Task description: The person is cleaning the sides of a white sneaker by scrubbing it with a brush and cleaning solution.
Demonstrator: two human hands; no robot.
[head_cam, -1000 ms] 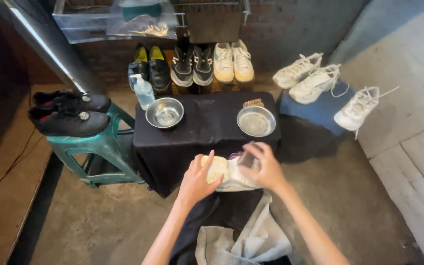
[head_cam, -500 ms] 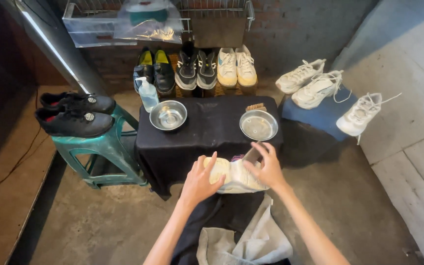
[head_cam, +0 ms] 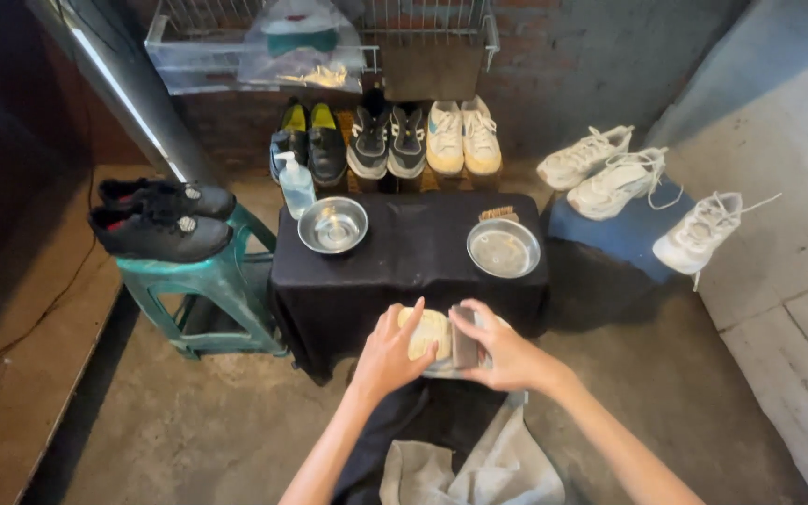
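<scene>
From the head camera, the left hand (head_cam: pixel 393 351) is wrapped around a pale shoe (head_cam: pixel 427 334), sole up, held over the lap just in front of the black-draped desk (head_cam: pixel 404 257). The right hand (head_cam: pixel 502 353) is closed on a dark brush (head_cam: pixel 465 344) pressed to the sole. Two steel bowls (head_cam: pixel 333 224) sit on the desk near a soap bottle (head_cam: pixel 296 185). A hard stroke could, I think, twist the shoe loose, since it rests on nothing.
</scene>
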